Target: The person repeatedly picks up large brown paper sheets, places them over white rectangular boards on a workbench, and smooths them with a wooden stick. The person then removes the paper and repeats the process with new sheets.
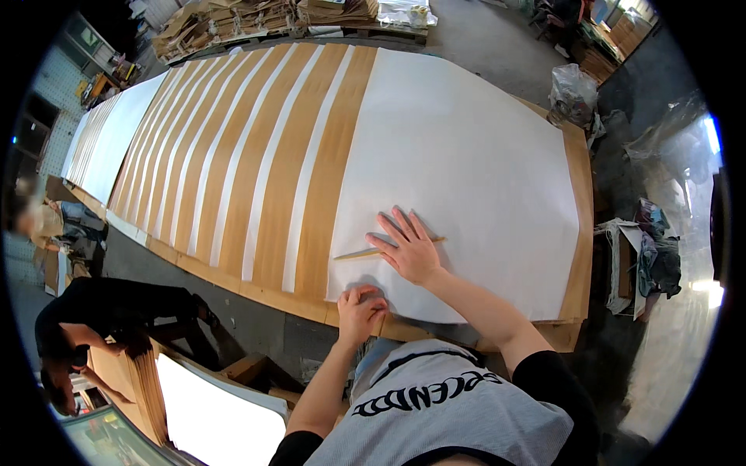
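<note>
My right hand (pixel 408 250) lies on a large white sheet (pixel 466 171) with its fingers stretched out and spread. Beneath that hand runs a thin, pale wooden stick (pixel 353 255), its two ends showing on either side. At the sheet's near edge, close to its left corner, is my left hand (pixel 360 312), its fingers curled inward. Whether those fingers pinch the sheet's edge or something small is hidden. To the left, brown sheets (pixel 315 210) overlap in a staggered row with white strips between them.
The long table's wooden edge (pixel 233 278) runs along my front. A co-worker in black (pixel 116 311) bends over stacked brown boards (pixel 136 384) at lower left, beside a bright white panel (pixel 214 404). Piled cardboard (pixel 233 23) stands beyond the table; a plastic bag (pixel 573 93) sits past its right end.
</note>
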The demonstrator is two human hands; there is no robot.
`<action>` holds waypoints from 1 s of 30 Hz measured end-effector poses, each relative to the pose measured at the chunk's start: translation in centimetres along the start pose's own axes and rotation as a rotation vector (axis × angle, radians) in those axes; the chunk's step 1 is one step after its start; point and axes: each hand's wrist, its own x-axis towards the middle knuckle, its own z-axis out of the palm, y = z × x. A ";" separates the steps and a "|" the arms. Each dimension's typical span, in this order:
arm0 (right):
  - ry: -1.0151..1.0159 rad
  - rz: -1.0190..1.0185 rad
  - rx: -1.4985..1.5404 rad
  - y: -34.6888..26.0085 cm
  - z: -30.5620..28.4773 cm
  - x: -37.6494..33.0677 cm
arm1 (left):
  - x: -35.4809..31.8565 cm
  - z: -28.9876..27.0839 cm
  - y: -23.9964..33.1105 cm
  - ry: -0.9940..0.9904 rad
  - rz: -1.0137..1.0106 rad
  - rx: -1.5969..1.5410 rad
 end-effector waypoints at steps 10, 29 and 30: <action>0.009 0.137 -0.109 7.3 1.5 8.3 | 0.6 -0.8 0.5 -0.112 -0.136 0.011; 0.074 0.337 -0.208 33.0 8.3 24.3 | 0.6 -0.6 1.2 -0.254 -0.345 0.052; 0.054 0.366 -0.216 33.7 8.5 24.5 | 0.6 -0.6 1.2 -0.260 -0.307 0.067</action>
